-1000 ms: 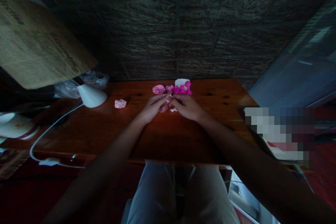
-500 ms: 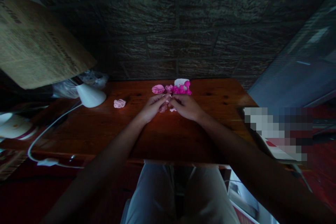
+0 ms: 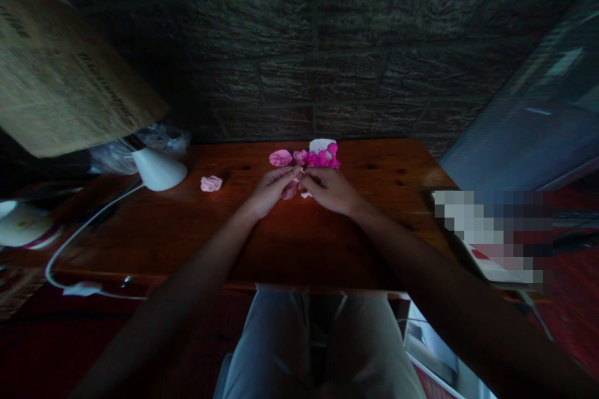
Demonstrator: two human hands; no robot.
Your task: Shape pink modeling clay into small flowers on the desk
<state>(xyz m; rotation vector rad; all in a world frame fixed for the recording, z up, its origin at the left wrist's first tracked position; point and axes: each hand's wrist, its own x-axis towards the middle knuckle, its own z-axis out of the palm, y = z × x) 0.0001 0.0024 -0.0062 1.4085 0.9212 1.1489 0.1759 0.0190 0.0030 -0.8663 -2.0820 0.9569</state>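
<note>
My left hand (image 3: 269, 192) and my right hand (image 3: 336, 188) meet over the table, thumbs and fingertips pinched together. Between them is a small piece of pale pink clay (image 3: 298, 176), mostly covered by the fingers. Just below the right fingertips, a pale scrap (image 3: 307, 195) shows. Behind the hands lie a flat pink disc with a ruffled edge (image 3: 281, 158), a small pink lump (image 3: 300, 157) and bright magenta pieces (image 3: 322, 159) beside a white piece (image 3: 324, 144). Farther left, a crumpled-looking pale pink lump (image 3: 211, 184) rests alone on the wood.
The wooden table (image 3: 196, 230) runs up to a dark stone-block wall (image 3: 281, 43). On the left stand a white lamp base (image 3: 161, 171) with a paper-like printed shade (image 3: 70, 75), its white cord (image 3: 65, 243) and a white cup-like vessel (image 3: 23, 224). A blurred-out object (image 3: 486, 237) is at right.
The whole view has drifted slightly, so the table things appear a little farther left. My hands keep their pinch on the pale pink clay, with hardly any visible finger movement.
</note>
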